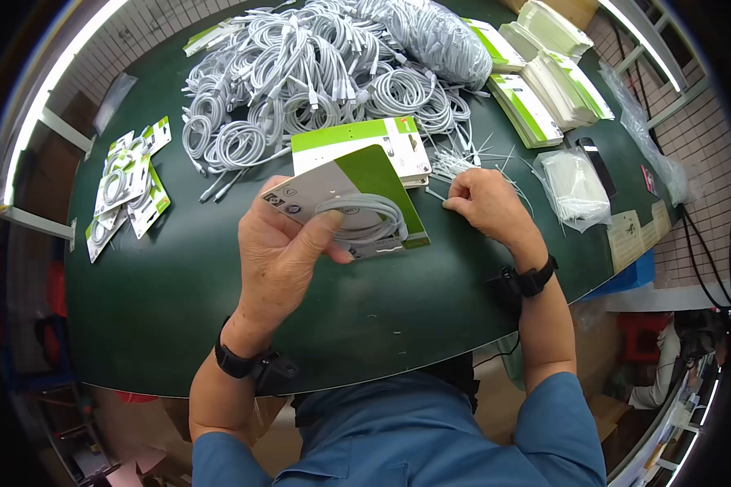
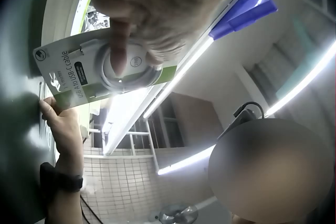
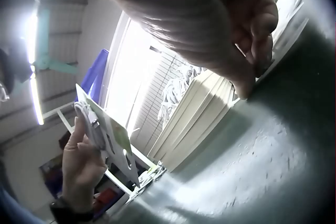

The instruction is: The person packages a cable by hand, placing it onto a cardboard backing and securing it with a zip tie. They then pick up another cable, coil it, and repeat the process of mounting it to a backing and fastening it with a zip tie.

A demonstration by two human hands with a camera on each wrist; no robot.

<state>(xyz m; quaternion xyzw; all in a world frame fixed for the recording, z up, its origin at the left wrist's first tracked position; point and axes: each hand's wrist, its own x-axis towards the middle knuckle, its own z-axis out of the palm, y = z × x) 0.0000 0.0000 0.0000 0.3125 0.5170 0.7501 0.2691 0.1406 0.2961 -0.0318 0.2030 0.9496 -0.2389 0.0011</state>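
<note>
My left hand [image 1: 274, 261] clamps the coiled USB cable [image 1: 387, 211] against its card [image 1: 371, 174], likely preventing slippage; my right hand [image 1: 495, 207] meets white ties [image 1: 455, 165], grip unclear.

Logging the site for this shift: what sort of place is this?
Probably a small packing workshop: a big heap of white cables, stacks of green-and-white cards, and finished-looking carded cables on a green table.

A dark elongated object [image 1: 597, 166] lies on the right of the green tabletop [image 1: 154, 325], near yellowish paper [image 1: 638, 237] at its edge, with black cords [image 1: 694, 256] by the tiled wall [image 1: 713, 187] and a red stool [image 1: 640, 334] lower down.
</note>
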